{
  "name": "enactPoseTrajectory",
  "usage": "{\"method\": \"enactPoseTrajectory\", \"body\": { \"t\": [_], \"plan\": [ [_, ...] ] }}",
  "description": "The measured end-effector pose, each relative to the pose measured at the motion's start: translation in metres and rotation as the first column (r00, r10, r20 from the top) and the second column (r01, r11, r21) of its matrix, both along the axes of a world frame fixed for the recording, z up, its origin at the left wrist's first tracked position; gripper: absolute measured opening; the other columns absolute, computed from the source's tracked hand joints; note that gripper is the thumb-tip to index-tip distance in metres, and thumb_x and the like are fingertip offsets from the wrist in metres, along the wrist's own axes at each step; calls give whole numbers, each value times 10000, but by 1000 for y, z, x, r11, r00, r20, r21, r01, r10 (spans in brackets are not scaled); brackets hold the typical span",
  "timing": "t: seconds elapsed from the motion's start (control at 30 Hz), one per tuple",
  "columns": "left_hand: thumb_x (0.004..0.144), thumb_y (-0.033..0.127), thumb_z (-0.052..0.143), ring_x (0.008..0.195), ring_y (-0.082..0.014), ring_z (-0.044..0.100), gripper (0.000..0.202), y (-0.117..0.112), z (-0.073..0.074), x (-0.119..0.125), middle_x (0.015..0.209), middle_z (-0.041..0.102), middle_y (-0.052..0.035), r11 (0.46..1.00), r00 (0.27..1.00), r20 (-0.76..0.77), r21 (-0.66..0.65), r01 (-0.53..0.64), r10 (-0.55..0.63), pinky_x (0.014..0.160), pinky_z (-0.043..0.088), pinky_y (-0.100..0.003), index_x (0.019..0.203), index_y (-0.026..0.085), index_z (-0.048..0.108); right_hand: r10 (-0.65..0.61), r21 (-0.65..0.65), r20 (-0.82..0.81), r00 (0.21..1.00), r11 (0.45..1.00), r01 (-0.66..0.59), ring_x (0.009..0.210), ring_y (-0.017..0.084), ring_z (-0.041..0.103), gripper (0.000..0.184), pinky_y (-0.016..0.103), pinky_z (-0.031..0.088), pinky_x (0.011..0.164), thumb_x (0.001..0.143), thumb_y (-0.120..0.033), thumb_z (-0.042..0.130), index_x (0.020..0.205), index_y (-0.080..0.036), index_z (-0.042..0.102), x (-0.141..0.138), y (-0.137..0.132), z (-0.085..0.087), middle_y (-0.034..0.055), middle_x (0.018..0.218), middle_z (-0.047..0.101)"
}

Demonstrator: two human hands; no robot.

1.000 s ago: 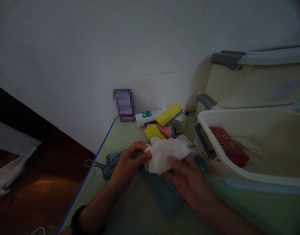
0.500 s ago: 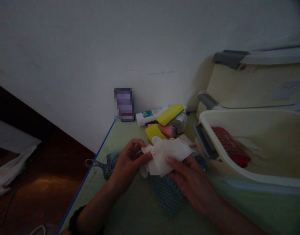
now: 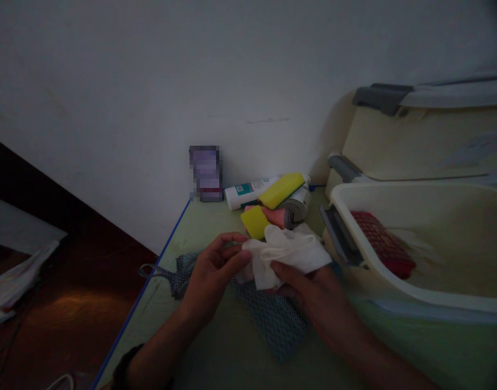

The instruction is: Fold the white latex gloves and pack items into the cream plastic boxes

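A thin white glove (image 3: 293, 252), crumpled and folded, is held up between both hands above the green table. My left hand (image 3: 216, 271) pinches its left edge between thumb and fingers. Its right part lies in my right hand (image 3: 317, 298), with the thumb pressed on top and the other fingers mostly hidden underneath. Below the hands lies a blue-green mesh cloth (image 3: 273, 322). Another patterned mesh cloth with a loop (image 3: 177, 276) is partly behind my left hand. Just beyond the glove are a yellow sponge (image 3: 254, 222) and a pink mesh cloth (image 3: 276, 216).
A white tube (image 3: 242, 195), a second yellow sponge (image 3: 283, 189) and a round roll or can (image 3: 297, 206) lie near the wall. A blurred phone (image 3: 207, 173) leans there. At right stands an open cream bin (image 3: 341, 206) holding a red woven item (image 3: 380, 244).
The white glove has shifted slightly right and its folds have changed. My right thumb has slid a little left across it, while my left hand keeps its pinch.
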State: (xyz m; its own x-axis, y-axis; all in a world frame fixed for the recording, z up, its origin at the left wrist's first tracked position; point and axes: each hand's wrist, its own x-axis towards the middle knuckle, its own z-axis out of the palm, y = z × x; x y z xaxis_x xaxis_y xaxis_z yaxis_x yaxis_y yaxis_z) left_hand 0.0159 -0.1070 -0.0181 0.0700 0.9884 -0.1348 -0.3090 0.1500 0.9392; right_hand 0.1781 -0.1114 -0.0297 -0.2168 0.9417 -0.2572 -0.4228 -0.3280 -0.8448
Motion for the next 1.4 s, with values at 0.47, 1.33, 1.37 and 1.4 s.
{"method": "enactPoseTrajectory", "body": {
  "t": [0.47,1.33,1.37,1.4],
  "plan": [
    [719,193,727,647,-103,611,256,6,-7,-6,803,675,-22,977,973,-90,-45,209,-212,634,493,-228,937,146,601,-84,70,-176,981,993,97,1029,183,630,522,342,464,946,725,-215,736,1219,-285,580,1,-1,1,8,1091,701],
    [721,130,693,672,-109,527,81,2,-1,-8,778,544,1,915,979,-174,401,-30,109,599,440,-215,735,197,649,-117,4,-180,977,993,120,1009,204,635,602,368,468,922,727,-225,726,1286,-286,509,-3,-2,1,13,1069,706],
    [724,119,686,726,-127,528,89,1,0,-9,792,529,-8,894,969,-225,447,7,105,643,445,-228,746,199,655,-119,4,-188,975,992,122,1008,209,635,596,371,472,918,728,-225,723,1283,-282,513,-3,-1,2,17,1063,708],
    [735,125,675,783,-148,527,86,0,0,-9,814,521,-20,874,955,-281,482,60,90,697,446,-249,773,202,662,-122,0,-194,973,992,124,1005,213,637,591,374,475,911,728,-225,721,1280,-280,517,-3,-1,3,20,1055,710]
  ]
}}
